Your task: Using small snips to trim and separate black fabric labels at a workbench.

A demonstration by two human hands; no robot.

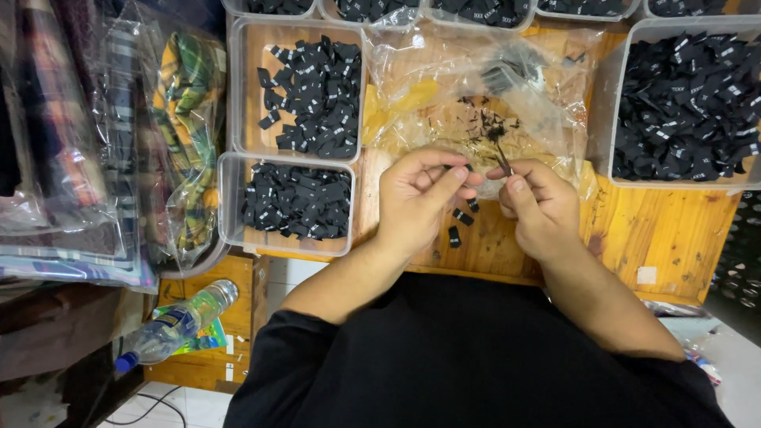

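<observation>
— Hands, what do they hold?
— Left hand (416, 198) pinches a small black label (458, 168) between closed fingers; right hand (539, 202) has fingers clamped on thin tweezers (502, 157).
— Location?
— Both over the wooden table (634, 230), just before a clear plastic bag (476, 95). Loose labels (462, 216) lie beneath (clear trays (231, 198) of black labels stand around).

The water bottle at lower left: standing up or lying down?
Lying down. The clear plastic bottle rests on its side on the low wooden surface, blue-capped end toward the lower left, atop a colourful packet.
</observation>
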